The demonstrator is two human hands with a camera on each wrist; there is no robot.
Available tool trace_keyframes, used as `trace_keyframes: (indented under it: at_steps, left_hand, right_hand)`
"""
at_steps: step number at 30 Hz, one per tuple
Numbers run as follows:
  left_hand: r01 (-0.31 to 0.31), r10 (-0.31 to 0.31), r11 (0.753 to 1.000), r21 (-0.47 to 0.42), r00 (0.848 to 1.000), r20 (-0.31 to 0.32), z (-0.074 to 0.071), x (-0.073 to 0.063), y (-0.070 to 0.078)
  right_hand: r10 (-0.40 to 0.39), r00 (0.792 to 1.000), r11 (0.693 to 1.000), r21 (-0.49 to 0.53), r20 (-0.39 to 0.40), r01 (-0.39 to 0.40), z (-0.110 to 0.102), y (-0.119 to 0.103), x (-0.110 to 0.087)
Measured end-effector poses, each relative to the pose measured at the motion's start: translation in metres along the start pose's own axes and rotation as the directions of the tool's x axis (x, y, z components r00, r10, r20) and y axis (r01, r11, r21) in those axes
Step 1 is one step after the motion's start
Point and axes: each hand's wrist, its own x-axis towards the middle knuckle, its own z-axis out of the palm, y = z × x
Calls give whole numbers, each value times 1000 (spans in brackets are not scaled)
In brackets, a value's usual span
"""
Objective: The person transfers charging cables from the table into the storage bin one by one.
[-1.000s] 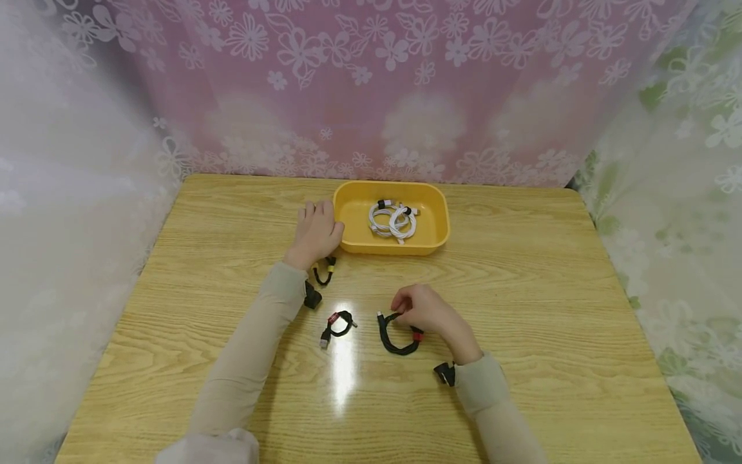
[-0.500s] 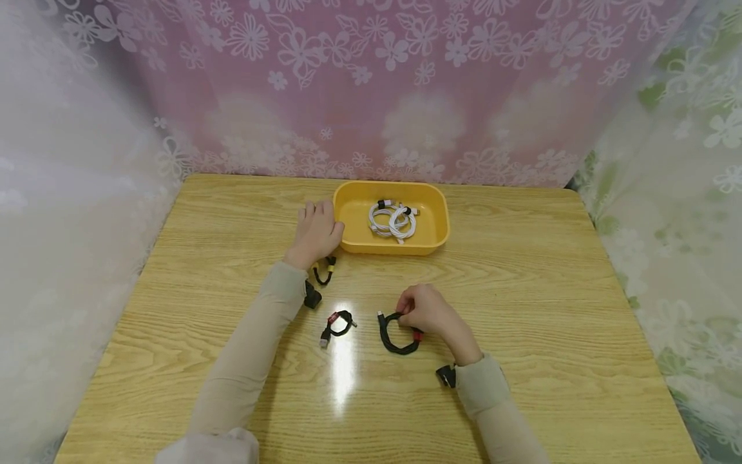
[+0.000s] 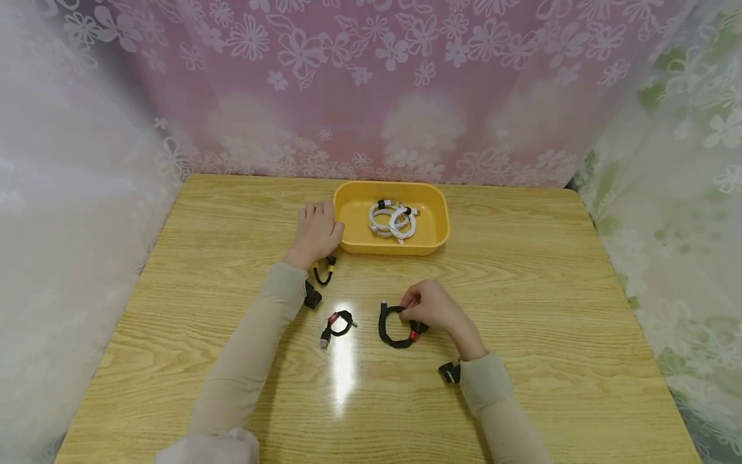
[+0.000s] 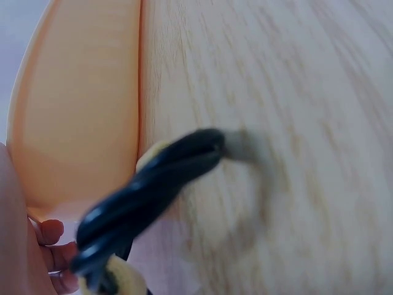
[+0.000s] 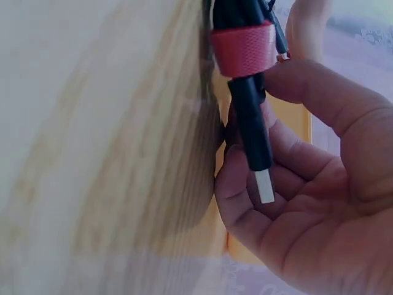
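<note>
My right hand pinches the top of a black coiled USB cable with a red strap, just over the table. In the right wrist view the red strap and a metal plug hang before the curled fingers. At the left end of a yellow container, my left hand grips the rim. Inside that container lie two coiled white cables. A black cable with yellow ties lies below the left wrist and looms large in the left wrist view.
A smaller black USB cable with a red tag lies on the wooden table, left of the right hand. Floral curtains stand behind the table and along both sides. Each wrist bears a small black camera.
My right hand has shifted slightly up and to the right, and the black coiled cable has moved and turned with it. The left hand and container have stayed put.
</note>
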Motion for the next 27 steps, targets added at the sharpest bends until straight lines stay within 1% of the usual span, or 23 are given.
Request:
trace_keyframes:
  at_steps: [9,14,18,22,25,27]
  left_hand:
    - [-6,6,1000,-10,1000,-5,1,0,0]
    - [-10,10,1000,-13,1000,-3,2,0,-1]
    - [-4,4,1000,-11,1000,1,2,0,-2]
    - [-7,7,1000,-18,1000,-3,2,0,-1]
    - [-10,10,1000,-22,1000,-5,2,0,-1]
    - [-11,11,1000,-24,1000,-4,2,0,-2]
  right_hand:
    - [71,997,989,129,-33,-66,-8,10,7]
    - [107,994,970,221,-21,-100,-13,12,10]
    - [146,989,943,305,-16,-134,-17,11,13]
    - [175,984,925,349,-29,-154,-23,4,17]
    - [198,980,913,368,-29,-173,-30,-4,18]
    - [192,981,907,387,-30,-166,-35,-11,20]
